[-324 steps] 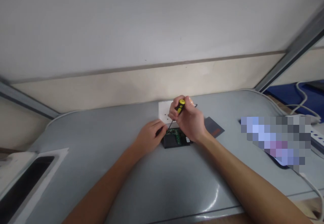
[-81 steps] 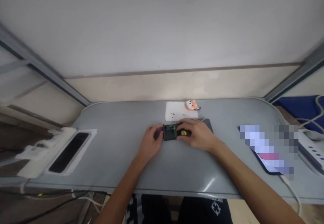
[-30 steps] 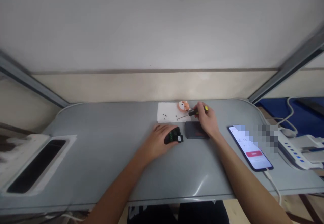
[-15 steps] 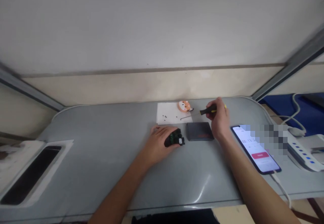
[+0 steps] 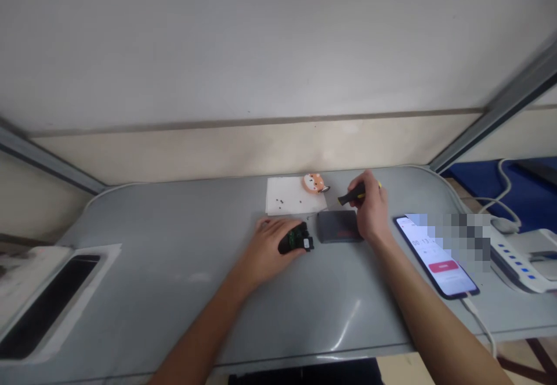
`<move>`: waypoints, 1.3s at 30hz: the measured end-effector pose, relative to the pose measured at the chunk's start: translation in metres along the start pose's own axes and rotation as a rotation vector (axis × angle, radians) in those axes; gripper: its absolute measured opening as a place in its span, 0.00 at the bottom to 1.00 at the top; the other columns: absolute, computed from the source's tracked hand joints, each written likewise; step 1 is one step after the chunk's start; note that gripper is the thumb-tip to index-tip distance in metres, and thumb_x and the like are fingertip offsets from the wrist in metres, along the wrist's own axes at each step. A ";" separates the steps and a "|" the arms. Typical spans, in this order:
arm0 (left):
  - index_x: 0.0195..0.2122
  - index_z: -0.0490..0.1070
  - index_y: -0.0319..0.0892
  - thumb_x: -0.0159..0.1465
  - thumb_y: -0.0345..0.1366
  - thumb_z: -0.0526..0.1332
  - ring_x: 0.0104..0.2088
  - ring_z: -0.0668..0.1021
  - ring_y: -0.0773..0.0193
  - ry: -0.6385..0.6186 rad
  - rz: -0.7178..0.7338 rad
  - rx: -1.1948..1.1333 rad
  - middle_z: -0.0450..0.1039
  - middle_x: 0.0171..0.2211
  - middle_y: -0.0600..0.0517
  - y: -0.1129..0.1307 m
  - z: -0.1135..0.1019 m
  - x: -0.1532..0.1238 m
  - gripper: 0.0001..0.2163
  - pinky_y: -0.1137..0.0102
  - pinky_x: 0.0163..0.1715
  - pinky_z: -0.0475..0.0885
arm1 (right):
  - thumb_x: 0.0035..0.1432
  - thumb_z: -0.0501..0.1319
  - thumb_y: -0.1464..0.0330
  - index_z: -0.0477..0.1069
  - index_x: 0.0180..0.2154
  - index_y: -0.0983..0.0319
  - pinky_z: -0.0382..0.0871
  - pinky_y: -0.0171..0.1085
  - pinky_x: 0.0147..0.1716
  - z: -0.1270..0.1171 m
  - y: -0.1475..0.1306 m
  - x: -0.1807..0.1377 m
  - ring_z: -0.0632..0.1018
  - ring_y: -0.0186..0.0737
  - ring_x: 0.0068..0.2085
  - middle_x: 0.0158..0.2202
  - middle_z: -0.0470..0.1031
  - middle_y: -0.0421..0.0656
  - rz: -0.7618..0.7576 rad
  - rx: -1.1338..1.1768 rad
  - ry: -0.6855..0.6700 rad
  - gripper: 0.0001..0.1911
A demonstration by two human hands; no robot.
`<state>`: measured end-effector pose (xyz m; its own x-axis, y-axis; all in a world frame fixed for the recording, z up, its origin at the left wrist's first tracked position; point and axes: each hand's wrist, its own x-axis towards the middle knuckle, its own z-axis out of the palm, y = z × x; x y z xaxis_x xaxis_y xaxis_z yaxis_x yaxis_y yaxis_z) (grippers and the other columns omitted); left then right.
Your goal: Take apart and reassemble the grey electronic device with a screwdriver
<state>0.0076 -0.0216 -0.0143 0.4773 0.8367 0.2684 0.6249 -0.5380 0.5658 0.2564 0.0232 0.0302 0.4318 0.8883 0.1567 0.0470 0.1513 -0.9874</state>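
Right hand point(image 5: 373, 214) grips screwdriver point(image 5: 353, 196); left hand point(image 5: 268, 247) covers circuit board point(image 5: 296, 239).

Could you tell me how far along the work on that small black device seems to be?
Done: the dark cover lies apart and loose screws sit on the white paper. In hand: the left hand grips the opened device; the right hand holds the screwdriver. Left: the green board remains inside.
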 end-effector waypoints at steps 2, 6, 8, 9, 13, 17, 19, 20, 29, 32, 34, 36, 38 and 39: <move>0.60 0.70 0.53 0.63 0.40 0.73 0.57 0.79 0.51 -0.002 0.000 0.003 0.79 0.57 0.50 0.000 0.000 0.000 0.24 0.51 0.64 0.62 | 0.66 0.54 0.45 0.69 0.24 0.59 0.63 0.34 0.22 0.000 -0.001 -0.001 0.68 0.33 0.22 0.21 0.67 0.38 0.001 -0.008 -0.008 0.28; 0.59 0.70 0.52 0.63 0.41 0.73 0.57 0.78 0.50 -0.017 -0.003 0.022 0.79 0.56 0.50 0.001 -0.002 0.000 0.24 0.51 0.63 0.62 | 0.67 0.54 0.46 0.69 0.24 0.60 0.65 0.33 0.23 0.000 -0.004 -0.004 0.69 0.33 0.22 0.23 0.68 0.39 0.010 -0.040 -0.021 0.28; 0.59 0.69 0.52 0.63 0.41 0.72 0.57 0.78 0.50 -0.020 0.002 0.028 0.79 0.57 0.49 0.003 -0.004 -0.001 0.24 0.51 0.64 0.61 | 0.67 0.53 0.46 0.69 0.24 0.60 0.65 0.33 0.23 0.000 -0.007 -0.007 0.69 0.33 0.23 0.22 0.68 0.39 0.018 -0.066 -0.038 0.28; 0.59 0.69 0.51 0.64 0.41 0.72 0.58 0.78 0.50 -0.015 0.003 0.028 0.78 0.57 0.48 0.004 -0.005 -0.002 0.24 0.50 0.64 0.61 | 0.67 0.52 0.46 0.69 0.24 0.60 0.65 0.33 0.23 0.001 -0.008 -0.009 0.69 0.34 0.23 0.22 0.67 0.39 0.027 -0.080 -0.045 0.28; 0.55 0.72 0.49 0.67 0.39 0.68 0.57 0.78 0.52 0.080 -0.011 0.012 0.79 0.56 0.48 0.008 -0.008 -0.003 0.16 0.51 0.63 0.60 | 0.66 0.52 0.47 0.70 0.25 0.60 0.67 0.33 0.24 0.007 -0.011 -0.016 0.70 0.35 0.24 0.22 0.68 0.39 0.054 -0.090 -0.087 0.28; 0.44 0.76 0.48 0.69 0.38 0.65 0.51 0.80 0.55 0.213 0.003 -0.003 0.82 0.47 0.51 0.009 -0.009 -0.002 0.05 0.53 0.59 0.63 | 0.65 0.53 0.48 0.70 0.25 0.60 0.67 0.32 0.24 0.014 -0.012 -0.022 0.71 0.35 0.26 0.24 0.68 0.39 0.070 -0.066 -0.120 0.26; 0.41 0.77 0.47 0.70 0.38 0.64 0.48 0.81 0.56 0.272 0.015 -0.003 0.82 0.44 0.51 0.007 -0.008 -0.001 0.03 0.55 0.56 0.65 | 0.64 0.54 0.49 0.70 0.25 0.60 0.66 0.32 0.24 0.016 -0.012 -0.024 0.70 0.35 0.26 0.24 0.68 0.39 0.081 -0.065 -0.131 0.25; 0.40 0.77 0.47 0.70 0.38 0.64 0.47 0.81 0.57 0.298 0.026 -0.003 0.82 0.43 0.52 0.006 -0.008 -0.001 0.03 0.56 0.55 0.65 | 0.64 0.54 0.49 0.70 0.25 0.60 0.66 0.32 0.24 0.017 -0.012 -0.025 0.70 0.35 0.26 0.24 0.68 0.39 0.083 -0.066 -0.141 0.25; 0.38 0.77 0.46 0.69 0.31 0.65 0.42 0.80 0.61 0.390 0.107 0.029 0.82 0.38 0.55 0.005 -0.007 -0.001 0.03 0.59 0.50 0.64 | 0.65 0.55 0.48 0.71 0.26 0.60 0.65 0.33 0.25 0.021 -0.008 -0.027 0.71 0.36 0.27 0.25 0.69 0.39 0.084 -0.048 -0.170 0.26; 0.39 0.77 0.46 0.70 0.30 0.64 0.42 0.79 0.61 0.378 0.118 0.051 0.81 0.38 0.55 0.007 -0.009 -0.001 0.04 0.60 0.49 0.64 | 0.65 0.55 0.48 0.71 0.26 0.60 0.66 0.33 0.25 0.021 -0.007 -0.027 0.71 0.36 0.27 0.24 0.69 0.39 0.066 -0.059 -0.194 0.26; 0.39 0.76 0.46 0.70 0.30 0.63 0.42 0.79 0.61 0.375 0.130 0.078 0.81 0.37 0.55 0.008 -0.010 -0.001 0.05 0.60 0.48 0.64 | 0.66 0.55 0.48 0.71 0.26 0.60 0.65 0.34 0.25 0.020 -0.008 -0.027 0.71 0.36 0.26 0.24 0.68 0.38 0.041 -0.078 -0.227 0.26; 0.38 0.76 0.46 0.70 0.29 0.62 0.41 0.79 0.61 0.371 0.140 0.105 0.81 0.37 0.54 0.009 -0.010 0.000 0.05 0.60 0.48 0.64 | 0.67 0.55 0.48 0.70 0.27 0.59 0.65 0.34 0.26 0.018 -0.010 -0.029 0.71 0.36 0.26 0.24 0.68 0.38 -0.005 -0.098 -0.260 0.25; 0.38 0.76 0.46 0.70 0.30 0.62 0.40 0.79 0.61 0.363 0.146 0.117 0.82 0.37 0.55 0.009 -0.011 0.000 0.05 0.59 0.49 0.64 | 0.67 0.55 0.48 0.70 0.28 0.59 0.65 0.34 0.26 0.015 -0.013 -0.032 0.70 0.36 0.26 0.23 0.67 0.38 -0.079 -0.122 -0.287 0.25; 0.38 0.76 0.46 0.71 0.30 0.62 0.41 0.79 0.61 0.353 0.142 0.116 0.82 0.37 0.55 0.009 -0.011 0.000 0.05 0.59 0.49 0.64 | 0.68 0.55 0.48 0.70 0.28 0.59 0.64 0.34 0.26 0.014 -0.014 -0.033 0.69 0.35 0.26 0.23 0.67 0.38 -0.121 -0.135 -0.297 0.24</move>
<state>0.0062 -0.0254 -0.0003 0.3348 0.7261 0.6005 0.6434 -0.6418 0.4173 0.2287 -0.0026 0.0395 0.1352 0.9578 0.2535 0.2091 0.2225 -0.9522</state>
